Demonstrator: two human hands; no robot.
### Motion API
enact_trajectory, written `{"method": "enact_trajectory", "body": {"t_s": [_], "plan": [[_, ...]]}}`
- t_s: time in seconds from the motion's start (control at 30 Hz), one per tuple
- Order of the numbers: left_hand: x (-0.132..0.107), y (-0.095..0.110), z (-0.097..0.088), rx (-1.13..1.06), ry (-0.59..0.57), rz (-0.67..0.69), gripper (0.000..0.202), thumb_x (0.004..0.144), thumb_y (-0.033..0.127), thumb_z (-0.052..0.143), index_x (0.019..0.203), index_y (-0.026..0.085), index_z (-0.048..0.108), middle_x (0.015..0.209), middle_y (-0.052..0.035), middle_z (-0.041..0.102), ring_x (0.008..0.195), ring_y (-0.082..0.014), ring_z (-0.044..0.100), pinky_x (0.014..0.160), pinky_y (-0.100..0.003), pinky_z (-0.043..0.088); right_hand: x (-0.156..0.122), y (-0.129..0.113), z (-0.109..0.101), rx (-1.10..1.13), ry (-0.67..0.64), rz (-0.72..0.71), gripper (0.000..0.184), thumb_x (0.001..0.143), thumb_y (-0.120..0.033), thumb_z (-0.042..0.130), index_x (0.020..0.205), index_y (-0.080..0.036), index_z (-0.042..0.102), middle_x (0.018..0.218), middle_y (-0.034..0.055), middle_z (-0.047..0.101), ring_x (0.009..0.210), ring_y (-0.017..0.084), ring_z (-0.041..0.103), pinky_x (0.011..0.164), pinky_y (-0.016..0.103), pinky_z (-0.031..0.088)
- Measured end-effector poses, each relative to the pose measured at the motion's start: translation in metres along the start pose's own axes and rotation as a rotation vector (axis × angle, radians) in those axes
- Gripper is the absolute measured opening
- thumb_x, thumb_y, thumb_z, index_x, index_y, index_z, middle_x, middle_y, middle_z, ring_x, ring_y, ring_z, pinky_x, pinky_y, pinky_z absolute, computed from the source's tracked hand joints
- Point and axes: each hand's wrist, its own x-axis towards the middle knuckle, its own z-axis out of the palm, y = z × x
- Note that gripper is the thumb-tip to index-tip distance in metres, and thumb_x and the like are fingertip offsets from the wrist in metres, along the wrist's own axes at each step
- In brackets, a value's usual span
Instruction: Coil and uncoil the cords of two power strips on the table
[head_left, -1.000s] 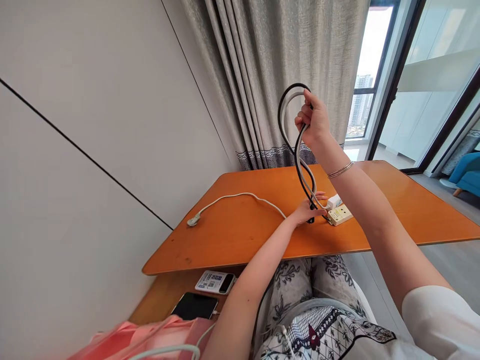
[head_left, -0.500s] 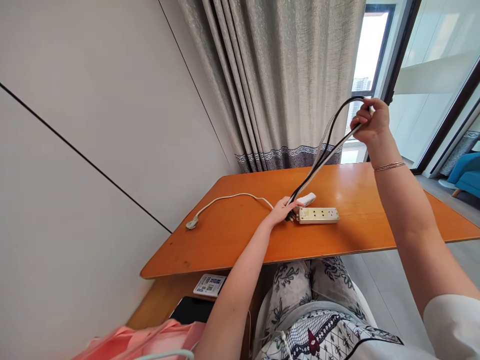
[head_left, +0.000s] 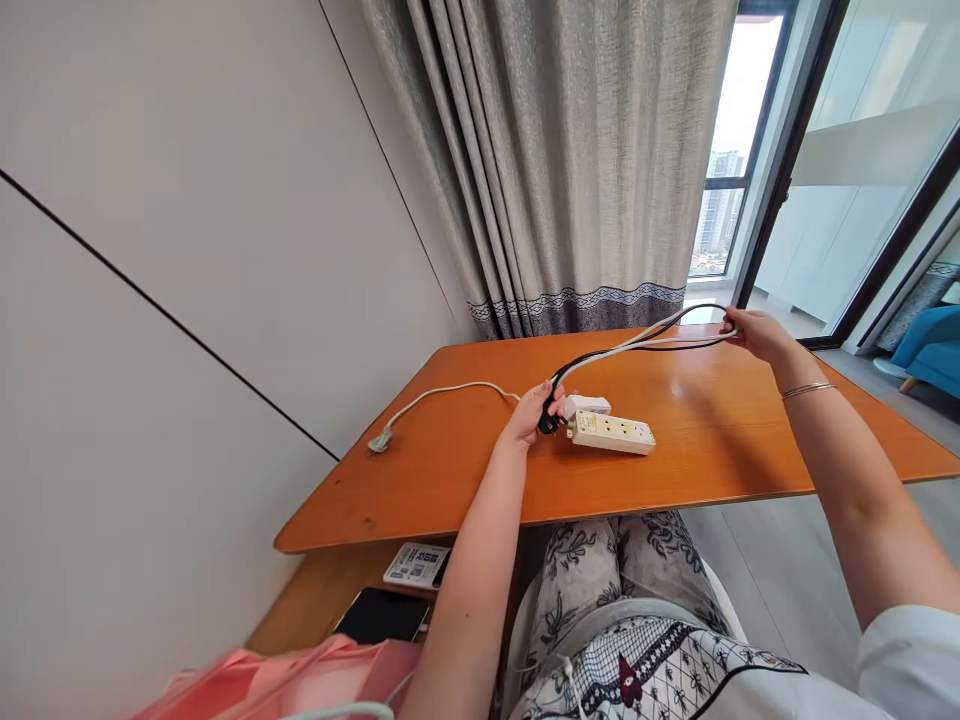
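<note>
A bundle of black and white cables stretches between my two hands above the orange table. My left hand is closed round its near end, where a black plug hangs below the fingers. My right hand pinches the looped far end, out to the right and a little above the tabletop. Close beside my left hand lies a cream power strip, slightly tilted across the table, its sockets facing up. Behind it rests a white block, partly hidden.
A white cord curves left over the table to a pale plug. Below the table's left edge are a phone, a printed white card and a pink bag. A curtain hangs behind.
My right hand has come down and slightly right, lowering the cable loop. My left hand has shifted left with the cable ends. The power strip has moved left and turned slightly.
</note>
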Motion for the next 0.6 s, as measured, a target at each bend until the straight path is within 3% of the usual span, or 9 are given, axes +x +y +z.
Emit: {"method": "enact_trajectory", "body": {"t_s": [0.13, 0.27, 0.43, 0.53, 0.6], "plan": [[0.001, -0.003, 0.012, -0.155, 0.121, -0.017, 0.058, 0.086, 0.075, 0.049, 0.062, 0.024, 0.04, 0.049, 0.0069, 0.027, 0.05, -0.0123, 0.035, 0.079, -0.035, 0.055, -0.02, 0.049, 0.016, -0.096, 0.065, -0.026, 0.035, 0.077, -0.043, 0.073, 0.089, -0.024, 0.047, 0.064, -0.0033, 0.06, 0.051, 0.011, 0.05, 0.047, 0.021, 0.039], [0.003, -0.005, 0.01, -0.197, 0.227, -0.035, 0.056, 0.09, 0.072, 0.046, 0.063, 0.024, 0.036, 0.051, 0.0073, 0.023, 0.05, -0.0119, 0.034, 0.078, -0.033, 0.055, -0.048, 0.082, 0.028, -0.378, -0.074, -0.195, 0.019, 0.085, -0.041, 0.056, 0.091, -0.023, 0.052, 0.064, -0.0046, 0.057, 0.051, 0.013, 0.056, 0.053, 0.025, 0.044], [0.003, -0.003, 0.006, -0.311, 0.288, -0.018, 0.052, 0.092, 0.065, 0.051, 0.064, 0.023, 0.036, 0.051, 0.0087, 0.023, 0.047, -0.0094, 0.034, 0.077, -0.029, 0.056, -0.077, 0.096, 0.029, -0.704, -0.302, -0.308, 0.026, 0.086, -0.029, 0.043, 0.089, -0.02, 0.067, 0.074, 0.0033, 0.065, 0.063, 0.017, 0.061, 0.068, 0.031, 0.049], [0.003, -0.002, 0.003, -0.349, 0.319, -0.031, 0.051, 0.093, 0.062, 0.052, 0.064, 0.023, 0.036, 0.05, 0.0093, 0.024, 0.045, -0.0079, 0.037, 0.076, -0.027, 0.056, -0.093, 0.097, 0.027, -0.825, -0.453, -0.4, 0.028, 0.09, -0.032, 0.041, 0.09, -0.021, 0.068, 0.087, 0.007, 0.068, 0.078, 0.022, 0.064, 0.078, 0.035, 0.051], [0.004, -0.002, 0.0, -0.338, 0.34, -0.032, 0.05, 0.092, 0.059, 0.055, 0.064, 0.023, 0.035, 0.05, 0.0094, 0.024, 0.045, -0.0073, 0.039, 0.074, -0.025, 0.056, -0.103, 0.098, 0.027, -0.864, -0.486, -0.486, 0.026, 0.09, -0.039, 0.048, 0.097, -0.022, 0.067, 0.095, 0.0089, 0.065, 0.086, 0.024, 0.064, 0.084, 0.038, 0.052]]}}
